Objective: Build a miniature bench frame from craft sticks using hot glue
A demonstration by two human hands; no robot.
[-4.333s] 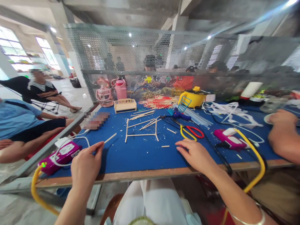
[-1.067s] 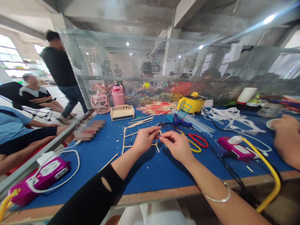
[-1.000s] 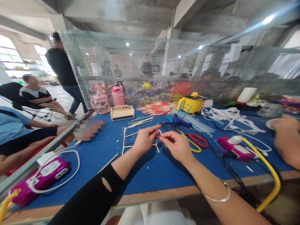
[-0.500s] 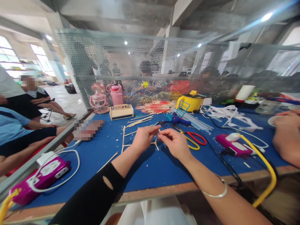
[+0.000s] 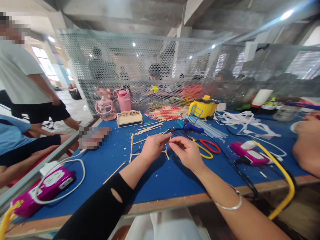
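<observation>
My left hand [image 5: 155, 146] is closed, thumb and fingers pinching at the right side of a small frame of thin wooden sticks [image 5: 131, 148]. Close against it, my right hand [image 5: 187, 151] pinches too, with a tiny pale bit of wood showing at its fingertips. Most of what the fingers grip is hidden. The frame's left post and splayed foot show beside my left wrist, and its right foot [image 5: 167, 154] sticks out between my hands. A loose wooden stick [image 5: 114, 172] lies near my left forearm.
Behind my hands lie loose sticks [image 5: 150, 128], red-tipped sticks [image 5: 166, 114], a blue glue gun [image 5: 192, 127] and a finished-looking wooden rack [image 5: 129, 119]. Scissors [image 5: 208, 146] lie right of my hands. Purple power strips [image 5: 45, 190] with cords flank both sides. A co-worker's hand [image 5: 308, 143] rests at right.
Since the oldest frame, my hands have come together at the frame's right side. The left hand's stick now lies on the table; the short piece is gone from its spot. Lately the hands barely move.
</observation>
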